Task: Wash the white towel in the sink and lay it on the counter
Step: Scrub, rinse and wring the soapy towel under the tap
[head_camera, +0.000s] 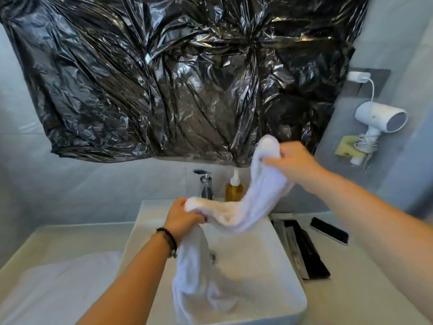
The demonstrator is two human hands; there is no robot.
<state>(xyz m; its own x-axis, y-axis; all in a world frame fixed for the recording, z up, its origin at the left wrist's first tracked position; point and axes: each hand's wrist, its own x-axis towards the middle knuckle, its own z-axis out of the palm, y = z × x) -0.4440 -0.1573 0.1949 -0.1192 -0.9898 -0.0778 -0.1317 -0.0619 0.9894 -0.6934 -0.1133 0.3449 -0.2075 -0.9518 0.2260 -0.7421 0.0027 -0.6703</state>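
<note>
1. Towel (243, 212) was held up over the sink (269, 266), bunched into a loose rope between both hands.
2. Left hand (181, 218) gripped the towel near its middle, fingers curled round the cloth, just above the sink's back half. A dark bead bracelet (167, 238) sat on that wrist.
3. Right hand (293, 164) gripped the other end, raised higher and off to the right, in front of the wall. A short bunched end (268, 146) stuck up past the fingers. This hand was motion-blurred, so the exact finger layout could not be told.
4. Between the hands the towel sagged in a shallow curve. Below the left hand the rest hung straight down, with its lower end in the basin near the front-left corner.
5. Sink was a white rectangular basin sitting on a white surface (46, 242).
6. Chrome tap (206, 184) stood at the back edge of the sink, with an amber pump bottle (234, 187) just to its right.
7. On the surface right of the sink: a black box-like item (304, 252) next to the basin and a dark phone (329, 231) further right.
8. A flat white cloth (58, 287) lay on the surface left of the sink.
9. Crumpled black plastic sheeting (175, 78) covered the wall above the sink.
10. A white hair dryer (382, 119) hung on the right wall, its cord running up to a plug (358, 76).
</note>
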